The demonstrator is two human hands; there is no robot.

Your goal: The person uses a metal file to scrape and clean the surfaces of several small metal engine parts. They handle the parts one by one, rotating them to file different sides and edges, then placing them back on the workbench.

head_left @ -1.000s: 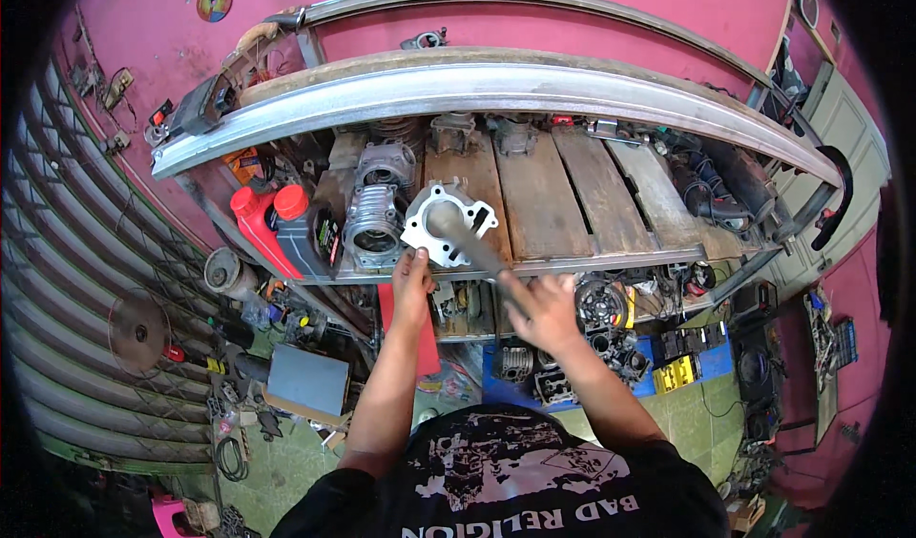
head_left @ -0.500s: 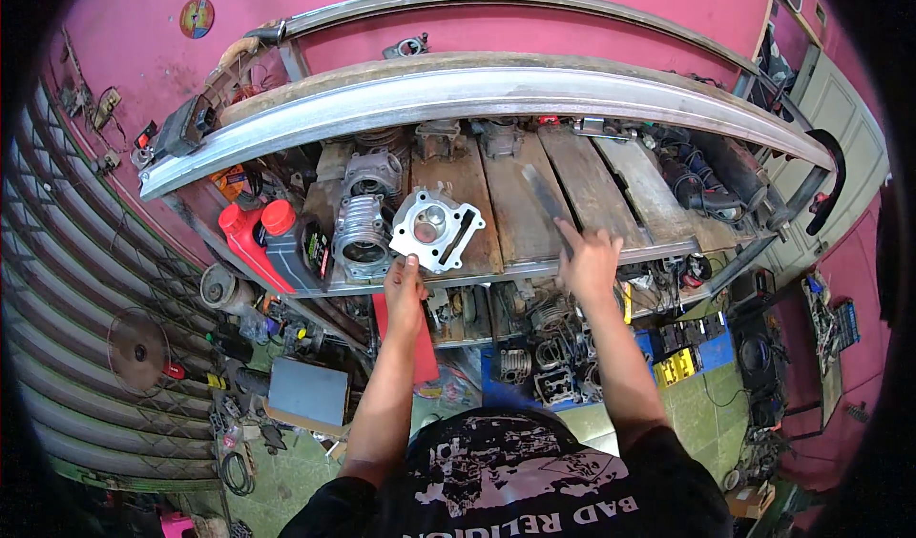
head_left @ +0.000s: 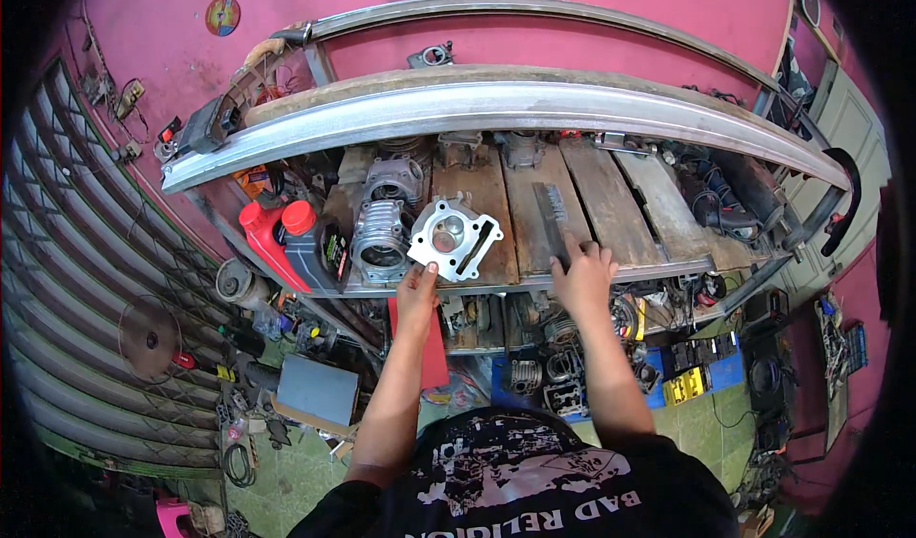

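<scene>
A pale metal engine cylinder head rests on the plank shelf with its round combustion chamber facing up. My left hand pinches its near-left corner, thumb on top. To the right, my right hand has its fingers closed over the near end of a dark, narrow wire brush. The brush lies over the planks with its bristled end pointing away from me. Part of its handle is hidden under the fingers. Left of the cylinder head stand a finned engine cylinder and another grey engine casting.
Red-capped bottles, one red and one dark, stand at the shelf's left end. A metal rail crosses above the shelf's far side. Black machine parts crowd its right end. More engine parts lie below.
The view has shifted slightly, moving the scene right and down. My right hand has moved a little left, and the brush is turned straighter. My left hand keeps its hold on the cylinder head.
</scene>
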